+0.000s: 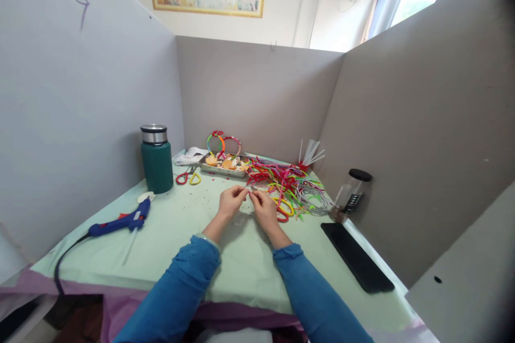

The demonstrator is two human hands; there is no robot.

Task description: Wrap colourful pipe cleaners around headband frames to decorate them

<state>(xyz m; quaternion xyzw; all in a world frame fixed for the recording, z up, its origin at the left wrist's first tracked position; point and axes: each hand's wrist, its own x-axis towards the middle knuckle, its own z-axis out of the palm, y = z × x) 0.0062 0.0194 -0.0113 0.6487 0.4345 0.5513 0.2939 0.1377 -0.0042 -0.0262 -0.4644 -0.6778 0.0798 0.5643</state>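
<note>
In front of me, both hands meet above the table at the fingertips. My left hand [232,201] is closed in a pinch, thumb against forefinger. My right hand [264,211] pinches too, its fingertips almost touching the left ones. A tiny reddish bit shows between them, too small to name. Close against the right hand are scissors [286,207] with a yellow and a red handle loop; I cannot tell whether the hand holds them. Just beyond lies a tangled heap of coloured pipe cleaners [277,173], red, pink, green and silver.
A metal tray [223,171] holds round pieces, with colourful hoops [216,144] above it. Other scissors [188,177] lie left of it. A green bottle [156,163] and a blue glue gun [124,221] are left; a clear jar [354,193] and black phone [356,256] right.
</note>
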